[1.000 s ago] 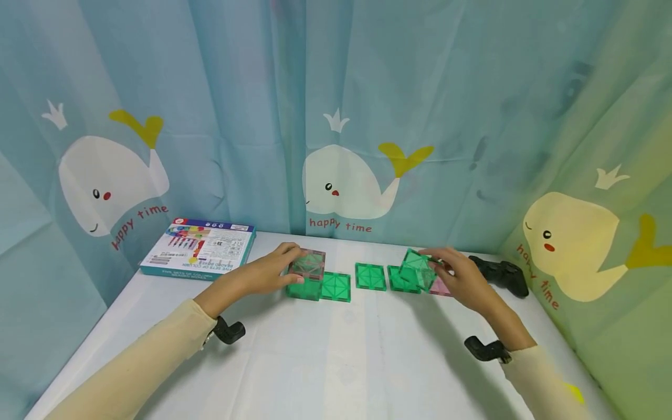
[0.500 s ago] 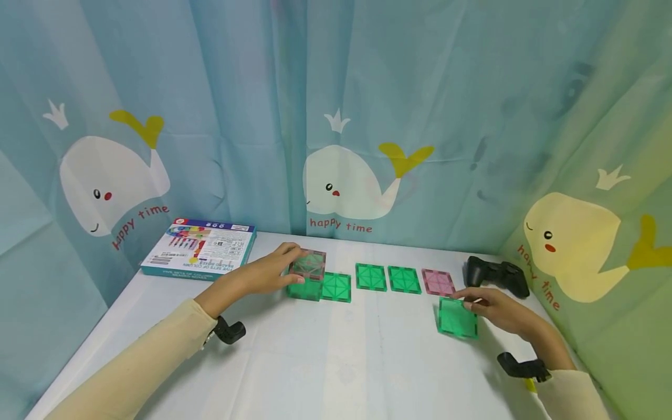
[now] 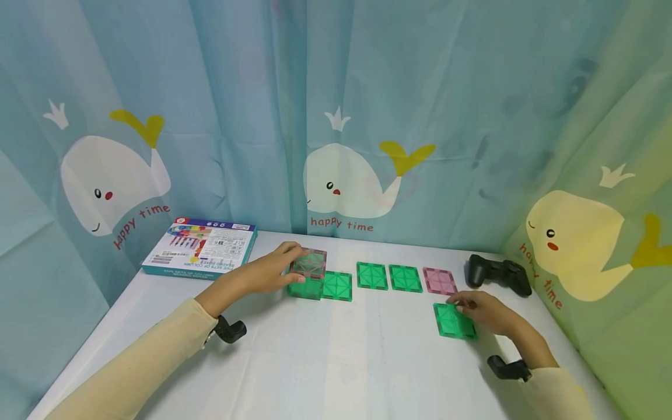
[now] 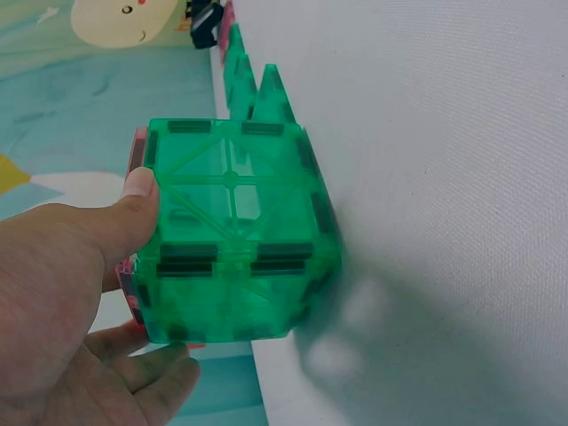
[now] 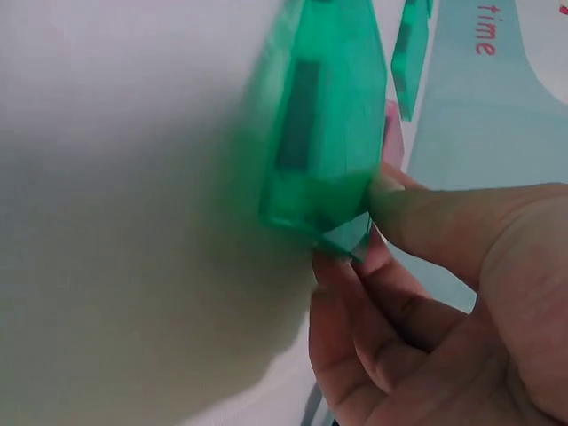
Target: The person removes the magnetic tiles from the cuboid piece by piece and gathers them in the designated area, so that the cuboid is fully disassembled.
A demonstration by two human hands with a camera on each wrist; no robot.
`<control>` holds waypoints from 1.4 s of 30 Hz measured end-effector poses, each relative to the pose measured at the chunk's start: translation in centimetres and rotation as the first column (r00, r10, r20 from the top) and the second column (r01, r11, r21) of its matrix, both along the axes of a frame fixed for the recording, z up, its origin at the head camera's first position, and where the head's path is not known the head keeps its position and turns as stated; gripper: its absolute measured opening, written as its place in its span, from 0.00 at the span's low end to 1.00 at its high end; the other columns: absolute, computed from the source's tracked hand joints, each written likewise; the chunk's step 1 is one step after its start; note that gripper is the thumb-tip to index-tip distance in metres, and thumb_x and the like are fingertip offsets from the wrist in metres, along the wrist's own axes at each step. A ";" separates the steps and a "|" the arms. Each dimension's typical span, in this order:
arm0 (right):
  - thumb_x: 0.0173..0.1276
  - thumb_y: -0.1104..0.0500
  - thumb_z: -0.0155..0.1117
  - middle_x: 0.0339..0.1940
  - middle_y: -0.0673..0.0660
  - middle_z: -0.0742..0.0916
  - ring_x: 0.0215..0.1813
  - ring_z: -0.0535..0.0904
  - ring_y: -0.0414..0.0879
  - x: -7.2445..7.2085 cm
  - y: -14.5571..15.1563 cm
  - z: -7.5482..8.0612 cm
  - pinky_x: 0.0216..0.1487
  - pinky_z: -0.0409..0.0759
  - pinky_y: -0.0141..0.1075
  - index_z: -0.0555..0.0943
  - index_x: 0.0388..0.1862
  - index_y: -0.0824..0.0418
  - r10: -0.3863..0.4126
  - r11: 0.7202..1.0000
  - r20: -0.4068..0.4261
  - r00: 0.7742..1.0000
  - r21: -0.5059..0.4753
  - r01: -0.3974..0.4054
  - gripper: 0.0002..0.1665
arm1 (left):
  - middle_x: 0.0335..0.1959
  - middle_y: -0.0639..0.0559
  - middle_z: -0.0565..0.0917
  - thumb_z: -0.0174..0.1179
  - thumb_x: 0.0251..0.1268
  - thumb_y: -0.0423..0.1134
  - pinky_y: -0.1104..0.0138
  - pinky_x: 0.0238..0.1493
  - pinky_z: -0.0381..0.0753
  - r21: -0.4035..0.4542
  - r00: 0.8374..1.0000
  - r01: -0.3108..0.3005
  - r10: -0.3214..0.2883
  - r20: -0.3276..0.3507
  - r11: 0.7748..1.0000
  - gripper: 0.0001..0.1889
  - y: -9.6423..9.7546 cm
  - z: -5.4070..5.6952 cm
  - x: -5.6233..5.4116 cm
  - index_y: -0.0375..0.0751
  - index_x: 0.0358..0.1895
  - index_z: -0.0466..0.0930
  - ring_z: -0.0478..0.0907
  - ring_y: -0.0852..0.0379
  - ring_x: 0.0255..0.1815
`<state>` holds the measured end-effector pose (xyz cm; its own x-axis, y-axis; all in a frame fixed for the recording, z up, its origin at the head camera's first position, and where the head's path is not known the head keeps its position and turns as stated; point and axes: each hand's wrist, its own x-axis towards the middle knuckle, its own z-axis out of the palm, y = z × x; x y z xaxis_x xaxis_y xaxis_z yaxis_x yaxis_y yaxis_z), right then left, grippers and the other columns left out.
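One tile (image 3: pixel 451 322) is jutting leftward from the right hand (image 3: pixel 487 312) pinching its edge; the left hand (image 3: pixel 273 271), farther off, is gripping a cube (image 4: pixel 232 213).

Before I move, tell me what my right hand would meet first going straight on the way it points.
Probably the pink tile, flat on the table just beyond the right hand, which pinches a green tile. The hand's height is hard to judge, so it might pass over.
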<state>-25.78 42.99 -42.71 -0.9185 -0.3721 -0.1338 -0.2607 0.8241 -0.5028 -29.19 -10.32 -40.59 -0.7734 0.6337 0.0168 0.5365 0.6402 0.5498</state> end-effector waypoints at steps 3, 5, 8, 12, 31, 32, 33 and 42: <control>0.77 0.72 0.58 0.44 0.59 0.84 0.48 0.76 0.52 0.2 -0.6 0.0 0.49 0.81 0.44 0.84 0.56 0.67 -0.053 0.998 0.007 0.999 0.024 0.053 0.14 | 0.80 0.37 0.58 0.57 0.83 0.51 0.45 0.75 0.70 0.007 1.000 -0.005 0.005 0.010 1.000 0.35 0.0 0.1 0.1 0.42 0.83 0.58 0.68 0.41 0.76; 0.76 0.73 0.57 0.42 0.59 0.82 0.46 0.76 0.53 0.3 -0.9 -0.1 0.48 0.80 0.47 0.83 0.56 0.68 -0.059 0.997 0.002 0.998 0.043 0.058 0.14 | 0.81 0.37 0.58 0.57 0.83 0.51 0.45 0.76 0.70 0.006 1.000 -0.004 0.004 0.010 1.000 0.35 0.0 0.1 0.1 0.42 0.83 0.58 0.67 0.41 0.77; 0.75 0.74 0.58 0.40 0.57 0.81 0.45 0.76 0.52 0.4 -1.4 0.0 0.46 0.79 0.47 0.82 0.56 0.67 -0.062 0.996 -0.010 0.998 0.067 0.062 0.15 | 0.80 0.37 0.58 0.57 0.83 0.52 0.45 0.75 0.70 0.002 1.000 -0.001 0.001 0.001 1.000 0.35 0.0 0.1 0.1 0.43 0.83 0.58 0.67 0.41 0.77; 0.75 0.73 0.59 0.40 0.57 0.81 0.45 0.76 0.52 0.4 -1.8 0.2 0.47 0.81 0.49 0.82 0.57 0.69 -0.057 0.993 -0.024 0.998 0.100 0.059 0.14 | 0.80 0.38 0.58 0.57 0.83 0.52 0.45 0.76 0.70 -0.002 1.000 0.000 0.000 -0.007 1.000 0.35 0.0 0.0 0.0 0.43 0.83 0.58 0.67 0.41 0.77; 0.74 0.62 0.70 0.51 0.66 0.83 0.54 0.82 0.61 -1.2 -12.7 2.7 0.54 0.84 0.54 0.81 0.63 0.69 0.126 0.983 -0.143 0.982 0.152 -0.104 0.21 | 0.79 0.37 0.60 0.57 0.83 0.51 0.45 0.75 0.70 0.009 1.000 0.010 -0.010 -0.013 1.000 0.34 0.0 0.0 -0.1 0.41 0.83 0.58 0.67 0.41 0.76; 0.74 0.61 0.71 0.53 0.67 0.83 0.56 0.81 0.62 -1.4 -13.6 2.7 0.56 0.83 0.55 0.80 0.65 0.68 0.136 0.981 -0.144 0.980 0.158 -0.113 0.24 | 0.79 0.37 0.60 0.57 0.83 0.50 0.46 0.75 0.70 0.008 1.000 0.011 -0.011 -0.013 1.000 0.34 0.0 0.0 0.0 0.42 0.83 0.58 0.67 0.41 0.75; 0.74 0.60 0.71 0.56 0.67 0.82 0.58 0.80 0.63 -1.5 -14.5 2.7 0.58 0.82 0.57 0.79 0.67 0.68 0.142 0.980 -0.139 0.980 0.158 -0.119 0.26 | 0.79 0.37 0.60 0.57 0.83 0.50 0.46 0.75 0.70 0.006 1.000 0.011 -0.011 -0.013 1.000 0.35 0.0 0.0 0.0 0.41 0.83 0.58 0.68 0.41 0.75; 0.75 0.47 0.71 0.76 0.70 0.74 0.77 0.68 0.68 -2.7 -21.3 1.3 0.74 0.66 0.68 0.71 0.78 0.62 0.193 0.951 -0.113 0.975 0.267 -0.158 0.40 | 0.80 0.38 0.59 0.57 0.83 0.52 0.47 0.74 0.72 -0.022 1.000 -0.003 0.003 0.000 1.000 0.35 0.2 0.0 -0.2 0.43 0.83 0.58 0.68 0.42 0.75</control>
